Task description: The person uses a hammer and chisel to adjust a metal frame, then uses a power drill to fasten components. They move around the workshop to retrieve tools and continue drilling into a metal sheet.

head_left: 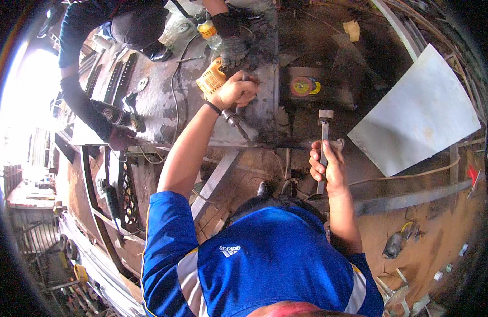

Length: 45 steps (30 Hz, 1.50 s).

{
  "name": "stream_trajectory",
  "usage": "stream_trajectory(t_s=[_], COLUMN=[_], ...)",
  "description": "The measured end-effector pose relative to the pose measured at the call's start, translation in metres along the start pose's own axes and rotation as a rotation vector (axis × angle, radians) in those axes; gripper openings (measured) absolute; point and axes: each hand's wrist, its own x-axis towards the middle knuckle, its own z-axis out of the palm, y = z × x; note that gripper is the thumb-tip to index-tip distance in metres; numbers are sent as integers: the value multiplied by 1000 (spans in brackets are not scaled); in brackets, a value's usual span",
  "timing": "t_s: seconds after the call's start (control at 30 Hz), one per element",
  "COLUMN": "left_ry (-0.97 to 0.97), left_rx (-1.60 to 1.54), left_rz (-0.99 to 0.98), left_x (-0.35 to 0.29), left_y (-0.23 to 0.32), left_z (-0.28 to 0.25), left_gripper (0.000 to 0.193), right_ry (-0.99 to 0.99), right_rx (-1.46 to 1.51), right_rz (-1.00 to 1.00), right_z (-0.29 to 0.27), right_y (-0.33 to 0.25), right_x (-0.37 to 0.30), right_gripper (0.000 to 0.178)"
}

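A yellow power drill [211, 79] lies across the metal-topped table, its chuck [231, 118] and bit angled toward the near edge. My left hand [237, 92] is closed over the drill's middle, fingers curled around a dark part of it that is mostly hidden. To the right, my right hand [328, 165] grips a short square metal bar [324, 138], held upright past the table's edge. A small block-like piece [325, 114] sits across the bar's upper end. A co-worker's gloved hand [234, 52] is just beyond the drill.
The co-worker's other hand [122, 138] is at the table's left edge, beside an angle grinder [113, 112]. Round discs [302, 86] lie beyond my right hand. A pale metal sheet [418, 113] stands right. Another grinder [109, 198] hangs below the table's left side.
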Motion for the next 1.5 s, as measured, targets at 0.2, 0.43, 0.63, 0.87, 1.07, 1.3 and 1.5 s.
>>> stream_trajectory(t_s=[0.2, 0.43, 0.63, 0.87, 1.07, 1.3, 1.5], left_ry=[-88, -129, -85, -95, -103, -238, -278], left_rx=[209, 137, 379, 190, 136, 13, 334], left_rz=[108, 167, 295, 278, 310, 307, 370], left_x=[-22, -9, -11, 7, 11, 3, -9], left_y=[-10, -14, -8, -23, -29, -23, -15], left_z=[2, -2, 3, -12, -12, -8, -8], left_gripper=[35, 47, 43, 30, 26, 30, 40], right_ry=[38, 174, 212, 253, 284, 273, 296], right_rx=[-5, -193, -331, -426, -456, -484, -630], right_rz=[134, 46, 5, -65, -103, -118, -112], right_z=[21, 65, 91, 119, 128, 133, 136], right_y=[22, 44, 56, 58, 47, 41, 32], right_x=[-14, -28, -30, -19, -9, -5, 4], right_gripper=[45, 41, 34, 35, 37, 38, 41])
